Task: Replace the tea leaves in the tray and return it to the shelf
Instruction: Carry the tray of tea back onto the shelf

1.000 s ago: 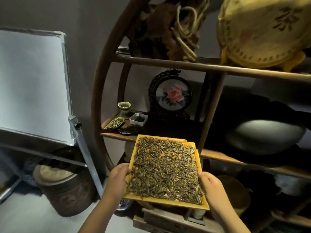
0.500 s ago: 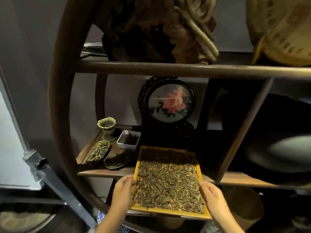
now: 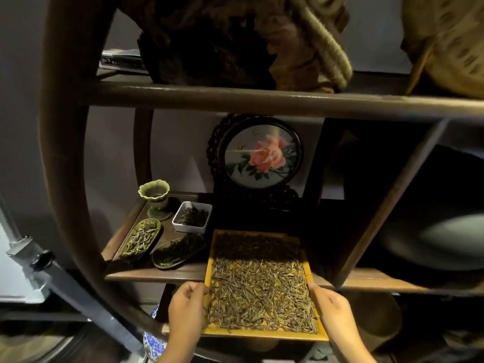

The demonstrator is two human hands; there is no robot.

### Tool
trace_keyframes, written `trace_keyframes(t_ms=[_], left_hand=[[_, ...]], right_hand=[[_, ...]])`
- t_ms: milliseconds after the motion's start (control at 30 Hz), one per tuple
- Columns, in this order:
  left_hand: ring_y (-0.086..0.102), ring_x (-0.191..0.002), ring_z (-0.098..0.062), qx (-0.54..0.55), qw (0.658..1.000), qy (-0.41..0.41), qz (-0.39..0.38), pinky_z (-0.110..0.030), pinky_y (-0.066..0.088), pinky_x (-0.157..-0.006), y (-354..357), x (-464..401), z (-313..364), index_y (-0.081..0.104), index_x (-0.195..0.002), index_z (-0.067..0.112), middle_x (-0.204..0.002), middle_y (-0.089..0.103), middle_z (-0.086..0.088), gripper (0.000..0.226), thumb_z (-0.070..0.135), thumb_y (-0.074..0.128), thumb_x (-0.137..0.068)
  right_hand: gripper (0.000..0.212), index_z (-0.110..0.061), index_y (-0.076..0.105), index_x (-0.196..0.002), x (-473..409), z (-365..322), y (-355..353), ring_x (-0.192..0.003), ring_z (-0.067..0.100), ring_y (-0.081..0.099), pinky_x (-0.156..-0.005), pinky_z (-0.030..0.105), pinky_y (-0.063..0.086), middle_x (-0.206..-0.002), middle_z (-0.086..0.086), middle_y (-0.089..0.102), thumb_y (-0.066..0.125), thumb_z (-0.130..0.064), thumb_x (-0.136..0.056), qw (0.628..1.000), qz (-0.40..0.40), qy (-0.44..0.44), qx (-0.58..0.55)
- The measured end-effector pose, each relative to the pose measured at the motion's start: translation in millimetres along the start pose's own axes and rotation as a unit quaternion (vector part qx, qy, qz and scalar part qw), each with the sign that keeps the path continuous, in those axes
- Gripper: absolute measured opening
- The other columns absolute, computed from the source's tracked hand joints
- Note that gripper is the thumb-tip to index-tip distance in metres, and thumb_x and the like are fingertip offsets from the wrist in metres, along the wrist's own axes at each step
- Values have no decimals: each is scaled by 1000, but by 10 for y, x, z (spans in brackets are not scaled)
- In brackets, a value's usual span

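A yellow square tray [image 3: 262, 335] is covered with dry tea leaves [image 3: 259, 292]. Its far half lies over the dark wooden shelf board [image 3: 157, 275] and sits in shadow; its near half sticks out past the shelf's front edge. My left hand [image 3: 186, 307] grips the tray's left rim. My right hand [image 3: 331, 309] grips the right rim. I cannot tell whether the tray rests on the board or hovers just above it.
Left of the tray on the same shelf stand a white square dish of tea [image 3: 192, 217], two leaf-shaped dishes [image 3: 142, 237] [image 3: 178, 251] and a green cup [image 3: 154, 196]. A round peony screen [image 3: 262, 153] stands behind. A slanted post [image 3: 387, 203] borders the right.
Both hands have carried the tray forward to the shelf, and its far half now reaches over the board. I have come closer to the shelf.
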State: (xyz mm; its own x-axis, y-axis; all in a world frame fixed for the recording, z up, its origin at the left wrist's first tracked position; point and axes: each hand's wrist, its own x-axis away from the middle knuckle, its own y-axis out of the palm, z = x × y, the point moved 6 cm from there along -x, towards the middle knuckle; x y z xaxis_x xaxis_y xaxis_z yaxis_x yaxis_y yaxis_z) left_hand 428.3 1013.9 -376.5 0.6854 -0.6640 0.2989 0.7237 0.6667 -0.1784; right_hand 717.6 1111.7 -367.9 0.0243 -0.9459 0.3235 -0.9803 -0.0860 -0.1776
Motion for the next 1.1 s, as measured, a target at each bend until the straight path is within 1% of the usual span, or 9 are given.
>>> trace_keyframes(t_ms=[100, 233, 467, 600, 667, 733, 867, 967, 1100], left_hand=[[49, -58, -19, 13, 1000, -12, 8, -32, 34, -55, 7, 51, -8, 58, -62, 9, -50, 53, 2, 29, 17, 57, -90], [56, -65, -20, 20, 1000, -12, 20, -31, 38, -56, 5, 91, 35, 64, -67, 9, -63, 62, -5, 24, 17, 59, -89], [65, -89, -35, 24, 997, -18, -65, -47, 51, -81, -30, 89, 73, 66, -94, 8, -93, 69, -19, 20, 18, 50, -96], [64, -66, -17, 13, 993, 25, -118, -31, 53, -62, -138, 184, 51, 60, -107, 11, -89, 70, -10, 13, 12, 55, -95], [68, -64, -8, -27, 987, 59, -146, -23, 52, -58, -196, 222, 2, 58, -111, 16, -95, 72, -6, 21, 9, 62, -91], [72, -77, -12, -56, 980, 77, -174, -26, 55, -66, -232, 259, -62, 57, -115, 21, -107, 69, -5, 39, 13, 75, -82], [71, -91, -19, -78, 971, 93, -204, -29, 58, -73, -236, 311, -107, 55, -121, 28, -112, 68, -1, 79, 38, 89, -51], [71, -93, -18, -74, 969, 106, -210, -30, 59, -75, -220, 278, -94, 55, -121, 29, -114, 67, -3, 85, 35, 91, -44], [71, -91, -16, -90, 964, 130, -215, -31, 59, -78, -200, 266, -63, 55, -120, 32, -111, 68, 0, 84, 35, 91, -44]], right_hand=[[38, -8, 76, -69, 3, 33, -11, -72, 31, 72, -76, 44, 55, -72, 13, 75, 58, -34, -91, 1000, 3, 15, -12], [41, -1, 74, -82, -44, 26, -9, -74, 31, 72, -76, 46, 55, -74, 14, 74, 57, -36, -91, 1000, 4, -5, 6], [38, -31, 76, -87, 6, 46, 7, -84, 15, 73, -83, 37, 53, -88, -1, 77, 43, -49, -94, 999, -52, -5, 1], [43, -14, 72, -103, 111, 76, -47, -69, 10, 71, -72, 30, 49, -72, -2, 74, 40, -42, -98, 994, -108, -7, -26], [33, -10, 65, -108, 189, 98, -109, -67, 15, 70, -63, 33, 53, -70, 1, 73, 45, -33, -97, 993, -119, -17, -19], [33, -11, 57, -120, 266, 136, -185, -83, 19, 71, -61, 31, 56, -89, 5, 74, 57, -26, -91, 991, -126, -41, -1], [73, -24, 39, -132, 393, 169, -200, -90, 17, 69, -76, 29, 57, -106, -2, 70, 80, -14, -72, 977, -170, -102, 79], [82, -35, 37, -130, 394, 127, -179, -92, 16, 68, -82, 37, 57, -112, -8, 64, 84, -15, -67, 966, -163, -151, 136], [75, -46, 39, -121, 341, 81, -165, -88, 10, 67, -79, 34, 58, -109, -14, 63, 84, -20, -67, 958, -145, -185, 167]])
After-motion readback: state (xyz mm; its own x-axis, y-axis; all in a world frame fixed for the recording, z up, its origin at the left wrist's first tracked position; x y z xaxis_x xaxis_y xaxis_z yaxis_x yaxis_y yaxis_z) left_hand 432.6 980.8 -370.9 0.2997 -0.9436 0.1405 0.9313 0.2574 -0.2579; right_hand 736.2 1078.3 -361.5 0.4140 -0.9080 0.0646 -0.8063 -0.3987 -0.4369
